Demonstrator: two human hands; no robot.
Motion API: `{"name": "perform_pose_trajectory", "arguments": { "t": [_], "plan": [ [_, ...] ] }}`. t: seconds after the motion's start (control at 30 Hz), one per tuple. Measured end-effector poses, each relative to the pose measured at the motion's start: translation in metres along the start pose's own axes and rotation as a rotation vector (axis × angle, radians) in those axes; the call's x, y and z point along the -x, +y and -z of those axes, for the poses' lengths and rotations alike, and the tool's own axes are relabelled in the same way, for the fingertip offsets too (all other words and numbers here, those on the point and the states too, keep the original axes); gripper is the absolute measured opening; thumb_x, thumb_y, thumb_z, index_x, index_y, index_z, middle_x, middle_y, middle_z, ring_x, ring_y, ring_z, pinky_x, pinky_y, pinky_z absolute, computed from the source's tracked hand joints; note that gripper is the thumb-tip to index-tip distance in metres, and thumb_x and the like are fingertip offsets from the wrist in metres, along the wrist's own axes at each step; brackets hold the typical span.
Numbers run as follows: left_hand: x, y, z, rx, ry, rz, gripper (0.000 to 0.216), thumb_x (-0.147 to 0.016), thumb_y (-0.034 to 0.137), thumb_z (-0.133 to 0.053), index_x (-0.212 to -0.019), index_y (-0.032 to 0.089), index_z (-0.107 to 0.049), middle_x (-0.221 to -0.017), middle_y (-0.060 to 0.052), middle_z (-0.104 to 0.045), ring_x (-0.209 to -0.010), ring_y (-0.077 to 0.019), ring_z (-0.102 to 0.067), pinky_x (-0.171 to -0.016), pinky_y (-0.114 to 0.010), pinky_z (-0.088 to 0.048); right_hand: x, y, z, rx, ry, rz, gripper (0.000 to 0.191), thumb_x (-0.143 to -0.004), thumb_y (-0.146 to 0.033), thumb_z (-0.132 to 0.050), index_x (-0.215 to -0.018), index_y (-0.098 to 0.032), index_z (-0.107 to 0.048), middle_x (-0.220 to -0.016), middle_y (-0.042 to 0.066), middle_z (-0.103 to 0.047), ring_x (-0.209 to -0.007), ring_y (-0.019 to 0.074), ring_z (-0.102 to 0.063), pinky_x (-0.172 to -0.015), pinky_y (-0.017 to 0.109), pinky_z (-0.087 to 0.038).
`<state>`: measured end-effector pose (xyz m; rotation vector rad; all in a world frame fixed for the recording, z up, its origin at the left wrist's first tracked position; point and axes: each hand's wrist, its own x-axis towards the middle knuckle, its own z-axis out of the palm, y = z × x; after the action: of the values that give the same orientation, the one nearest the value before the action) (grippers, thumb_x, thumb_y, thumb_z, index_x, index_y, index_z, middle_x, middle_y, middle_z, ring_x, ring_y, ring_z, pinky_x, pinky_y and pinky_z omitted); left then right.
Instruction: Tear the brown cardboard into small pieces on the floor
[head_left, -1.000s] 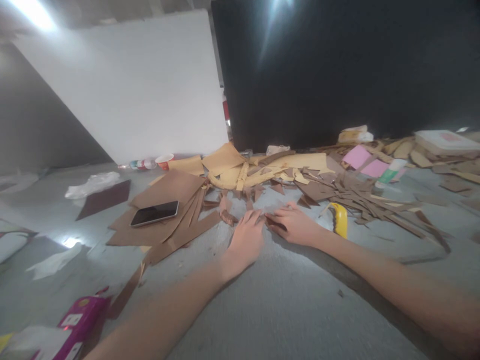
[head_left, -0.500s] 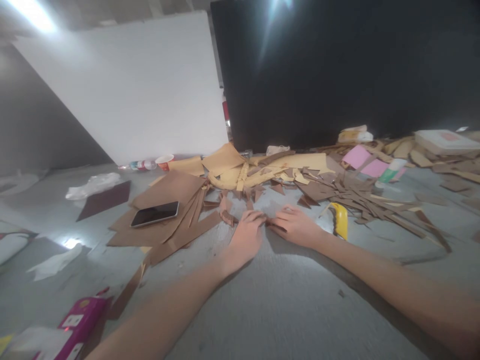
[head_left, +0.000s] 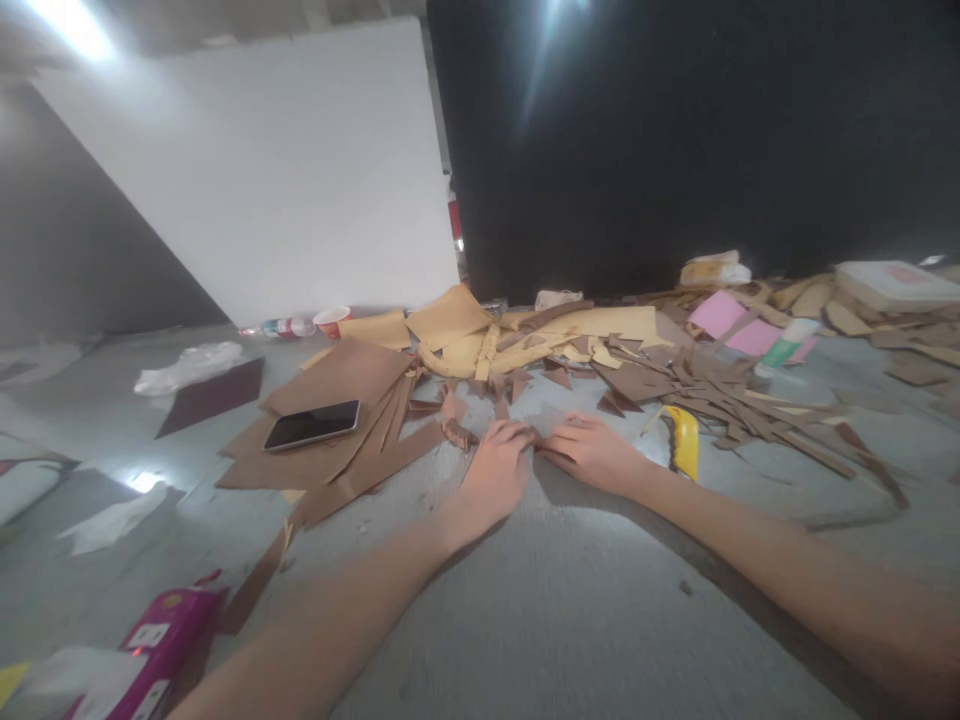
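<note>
My left hand [head_left: 499,468] and my right hand [head_left: 589,450] meet low over the grey table, fingertips almost touching. Both are closed, pinching a small brown strip [head_left: 538,441] of leather-like sheet that their fingers mostly cover. Just left of my left hand lies a brown chain of tight folds [head_left: 456,433]; whether it joins the pinched strip is hidden. Beyond the hands are small brown offcuts [head_left: 517,384] and a tan plaited band [head_left: 487,350]. To the right of my right hand rests a yellow curved-handled tool [head_left: 682,442], its kind unclear.
A phone [head_left: 313,425] lies on brown sheets [head_left: 337,375] at left. A magenta device [head_left: 169,630] sits front left. Cut strips [head_left: 720,395] and pink pieces [head_left: 716,314] spread rightward. White [head_left: 262,170] and black boards [head_left: 675,140] stand behind, with a paper cup [head_left: 331,321] below.
My right fingers have closed in slightly, so less of the brown strip shows beneath them. The whole view has shifted a little; the other things lie as before.
</note>
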<state>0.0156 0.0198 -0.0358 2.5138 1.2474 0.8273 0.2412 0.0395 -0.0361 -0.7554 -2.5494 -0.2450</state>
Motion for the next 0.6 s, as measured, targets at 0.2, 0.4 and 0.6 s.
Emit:
{"name": "perform_pose_trajectory", "arguments": {
  "t": [0.2,0.4,0.6],
  "plan": [
    [-0.0001,-0.0013,-0.0014,-0.007,0.003,-0.003,0.045,-0.093,-0.001,-0.046,-0.125,0.015,-0.073,-0.135,-0.012,-0.069,-0.131,-0.0266,-0.056,-0.117,-0.051,-0.048,0.0005,0.0017,-0.0013,0.011,-0.024,0.004,0.037,-0.114,-0.029,-0.039,-0.109,-0.017,-0.074,-0.089,0.006,-0.07,-0.083,0.0197,-0.065,-0.091,0.038,-0.047],
    [-0.0009,0.004,0.0033,-0.016,-0.019,-0.047,0.045,-0.094,-0.001,-0.045,-0.125,0.016,-0.073,-0.134,-0.011,-0.071,-0.131,-0.0266,-0.055,-0.117,-0.051,-0.048,-0.0001,0.0025,-0.0028,-0.093,-0.006,-0.082,0.031,-0.112,-0.029,-0.046,-0.099,-0.019,-0.072,-0.086,0.005,-0.071,-0.08,0.0196,-0.065,-0.087,0.038,-0.048],
    [-0.0002,0.004,0.0014,-0.05,-0.029,-0.086,0.043,-0.094,0.0,-0.046,-0.124,0.013,-0.073,-0.136,-0.012,-0.071,-0.135,-0.0273,-0.055,-0.118,-0.051,-0.047,-0.0017,0.0027,-0.0018,-0.162,0.001,-0.17,0.023,-0.108,-0.026,-0.051,-0.094,-0.021,-0.068,-0.085,0.004,-0.071,-0.081,0.0202,-0.066,-0.085,0.036,-0.048]
  ]
}}
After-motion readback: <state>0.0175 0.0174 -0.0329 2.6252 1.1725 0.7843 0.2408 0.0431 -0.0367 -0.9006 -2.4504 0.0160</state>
